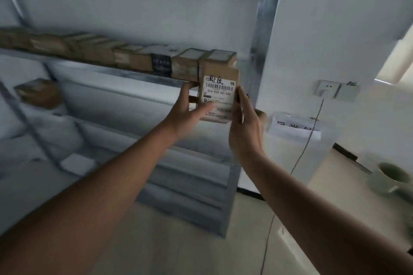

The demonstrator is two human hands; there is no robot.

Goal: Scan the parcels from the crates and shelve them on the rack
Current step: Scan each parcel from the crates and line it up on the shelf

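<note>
Both hands held one parcel (218,94) upright, long axis vertical, just before the shelf (125,72) edge; left hand (186,110) gripped its left side; right hand (244,127) clasped its right side.

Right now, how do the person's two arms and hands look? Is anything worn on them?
Both forearms are bare as far as the picture shows: no sleeves reach into view. The left hand and the right hand wear no gloves, and no watch, ring or wristband shows on either. No markings or cables are attached to the arms.
</note>
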